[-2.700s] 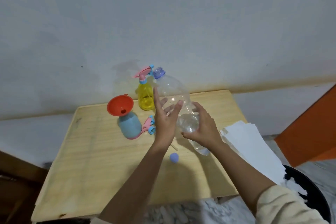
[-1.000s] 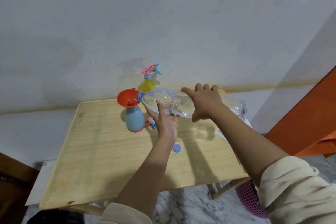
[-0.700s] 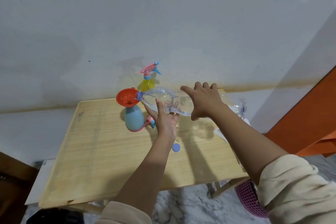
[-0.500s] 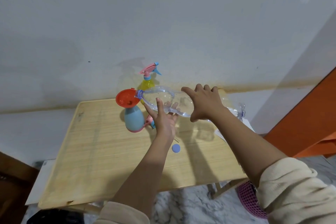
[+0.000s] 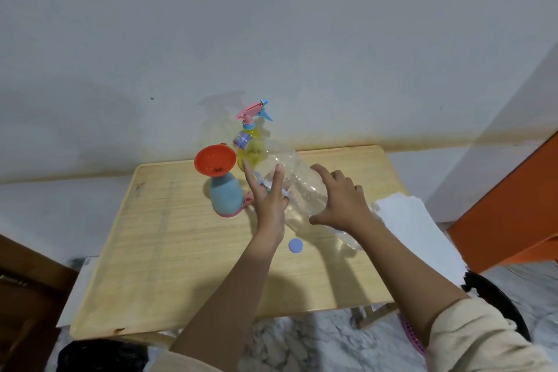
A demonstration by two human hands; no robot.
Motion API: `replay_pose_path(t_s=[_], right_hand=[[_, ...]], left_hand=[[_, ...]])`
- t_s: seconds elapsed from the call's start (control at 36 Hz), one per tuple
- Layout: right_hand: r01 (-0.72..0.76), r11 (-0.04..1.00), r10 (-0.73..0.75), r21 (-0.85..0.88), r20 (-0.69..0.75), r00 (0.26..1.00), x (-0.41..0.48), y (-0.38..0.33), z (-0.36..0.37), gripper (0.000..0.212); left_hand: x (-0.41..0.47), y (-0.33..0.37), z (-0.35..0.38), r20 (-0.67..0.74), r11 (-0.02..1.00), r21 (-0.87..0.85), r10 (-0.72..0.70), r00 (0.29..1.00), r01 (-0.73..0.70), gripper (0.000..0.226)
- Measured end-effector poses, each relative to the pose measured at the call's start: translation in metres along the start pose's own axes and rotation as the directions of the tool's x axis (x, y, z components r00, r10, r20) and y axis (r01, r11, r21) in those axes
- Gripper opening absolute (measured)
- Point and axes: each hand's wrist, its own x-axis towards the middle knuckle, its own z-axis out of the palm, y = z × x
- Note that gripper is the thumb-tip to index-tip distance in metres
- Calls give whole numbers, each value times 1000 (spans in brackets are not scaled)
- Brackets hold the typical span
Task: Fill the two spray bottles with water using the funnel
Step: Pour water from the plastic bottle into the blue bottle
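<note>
Clear tilted bottle [image 5: 302, 180], gripped by right hand [image 5: 342, 201]; left hand [image 5: 269, 205] braces it, fingers straight.

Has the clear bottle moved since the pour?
Yes. The clear bottle has tipped back; its neck sits up and right of the funnel, off its rim.

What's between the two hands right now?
The clear bottle, tilted, with the left hand against one side and the right hand gripping the other; head view.

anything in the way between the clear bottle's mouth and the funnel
Nothing visible does. The clear bottle has its mouth just up and right of the orange funnel, with open air between; the yellow spray bottle stands behind, not between.
</note>
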Motion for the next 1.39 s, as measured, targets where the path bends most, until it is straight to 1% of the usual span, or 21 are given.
replay_pose_path(t_s=[0.06,0.11,0.17,0.28,0.39,0.47,0.61,0.72,0.83,0.89,1.03,1.11,1.22,1.33,1.39], right_hand=[[-17,996,18,89,-11,1000,-4,8,7,101],[-26,984,33,175,-37,999,-7,17,13,102],[-22,967,42,255,-74,996,-9,26,18,104],[-41,884,124,467,-150,981,-8,41,21,106],[-53,809,200,585,-190,961,3,51,19,101],[-67,790,229,609,-193,954,11,58,12,97],[-94,759,274,644,-186,943,21,71,7,96],[-67,740,263,669,-197,945,29,81,4,91],[-54,692,261,720,-180,948,34,87,3,83],[-46,669,250,742,-166,954,34,90,4,83],[-14,676,173,736,-141,975,34,97,3,93],[24,670,136,742,-155,979,30,99,3,91],[54,660,142,750,-195,970,27,98,5,87],[65,692,150,719,-231,961,22,95,3,81],[70,716,161,695,-261,952,18,94,5,86]], left_hand=[[-2,-2,5,7,994,104,37,999,-38,81],[-5,-4,12,41,982,169,72,997,-78,79],[-8,-6,24,102,974,191,101,990,-119,75],[-10,-7,50,228,947,241,156,961,-211,81],[-6,-7,74,272,916,288,201,941,-279,82],[-3,-10,87,301,906,291,217,928,-306,83],[4,-20,103,333,889,338,195,923,-309,88],[11,-23,112,345,876,368,181,921,-311,87],[14,-24,120,360,853,412,172,917,-321,87],[15,-26,121,369,834,435,180,912,-340,87],[15,-31,118,383,813,458,185,905,-360,87],[15,-31,114,398,806,464,180,900,-366,88],[16,-31,114,407,797,471,183,895,-378,88],[16,-30,113,422,768,494,199,884,-408,89],[16,-31,113,414,741,519,217,884,-425,91]])
